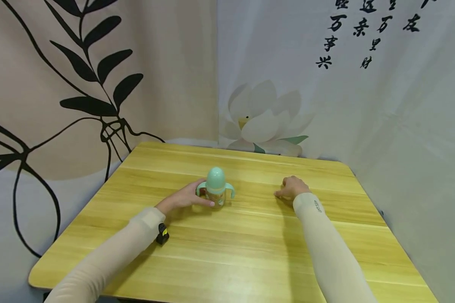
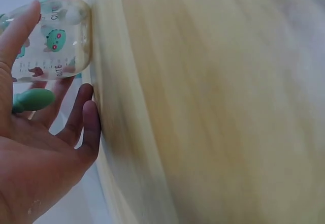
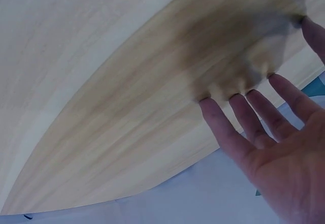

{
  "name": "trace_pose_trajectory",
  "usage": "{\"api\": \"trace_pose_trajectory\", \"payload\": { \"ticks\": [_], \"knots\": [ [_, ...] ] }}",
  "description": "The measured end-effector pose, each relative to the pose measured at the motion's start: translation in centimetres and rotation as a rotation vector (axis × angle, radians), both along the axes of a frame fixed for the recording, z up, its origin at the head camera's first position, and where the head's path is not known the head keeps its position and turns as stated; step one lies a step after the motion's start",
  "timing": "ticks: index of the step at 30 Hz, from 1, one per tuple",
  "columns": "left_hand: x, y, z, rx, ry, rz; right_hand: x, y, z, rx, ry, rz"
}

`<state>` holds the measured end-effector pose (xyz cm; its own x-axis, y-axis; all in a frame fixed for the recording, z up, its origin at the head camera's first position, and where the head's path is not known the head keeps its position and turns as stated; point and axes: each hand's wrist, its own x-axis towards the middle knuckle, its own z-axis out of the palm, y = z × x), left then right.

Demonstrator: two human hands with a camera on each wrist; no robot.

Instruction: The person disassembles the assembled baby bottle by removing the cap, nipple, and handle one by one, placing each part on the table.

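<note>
A baby bottle (image 1: 216,179) with a mint-green dome cap and two side handles stands upright on the wooden table. My left hand (image 1: 185,197) holds it from the left, thumb across the front and fingers behind. Up close in the left wrist view, the clear bottle (image 2: 55,43) shows green cartoon prints and lettering, and a green handle (image 2: 34,100) sits between thumb and fingers. To the right, apart from the bottle, my right hand (image 1: 293,187) rests its fingertips on the table. The right wrist view shows that hand (image 3: 284,137) with fingers spread and nothing held.
The light wooden table (image 1: 220,252) has rounded corners, and its far edge lies close to a hanging cloth (image 1: 265,63) with a lotus and black characters. A beige cloth (image 1: 174,84) with dark leaves hangs at the left. A small black device (image 1: 162,234) sits at my left wrist.
</note>
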<state>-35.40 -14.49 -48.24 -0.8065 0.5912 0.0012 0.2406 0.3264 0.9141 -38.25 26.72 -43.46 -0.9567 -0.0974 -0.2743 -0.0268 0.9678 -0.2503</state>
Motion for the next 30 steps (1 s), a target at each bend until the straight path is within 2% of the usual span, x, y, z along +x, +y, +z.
{"api": "trace_pose_trajectory", "payload": {
  "ticks": [5, 9, 14, 19, 25, 30],
  "knots": [
    [-0.2, 0.0, 0.1, -0.021, 0.056, -0.017, 0.1, 0.0, 0.1, -0.014, -0.014, -0.01],
    [-0.4, 0.2, 0.5, -0.035, 0.077, 0.0, 0.3, -0.1, 0.3, -0.032, -0.02, -0.013],
    [-0.7, 0.3, 1.8, 0.003, 0.121, 0.093, 0.2, -0.4, 0.3, -0.049, -0.023, -0.011],
    [-1.5, 0.9, 3.7, 0.094, 0.133, 0.181, -0.2, 0.0, -0.1, -0.064, -0.037, -0.021],
    [-2.2, 2.2, 4.6, 0.123, 0.164, 0.168, -0.3, 0.2, -0.3, -0.084, -0.053, -0.053],
    [-2.2, 3.1, 4.9, 0.129, 0.134, 0.169, -0.2, 0.0, -0.1, -0.084, -0.045, -0.048]
  ]
}}
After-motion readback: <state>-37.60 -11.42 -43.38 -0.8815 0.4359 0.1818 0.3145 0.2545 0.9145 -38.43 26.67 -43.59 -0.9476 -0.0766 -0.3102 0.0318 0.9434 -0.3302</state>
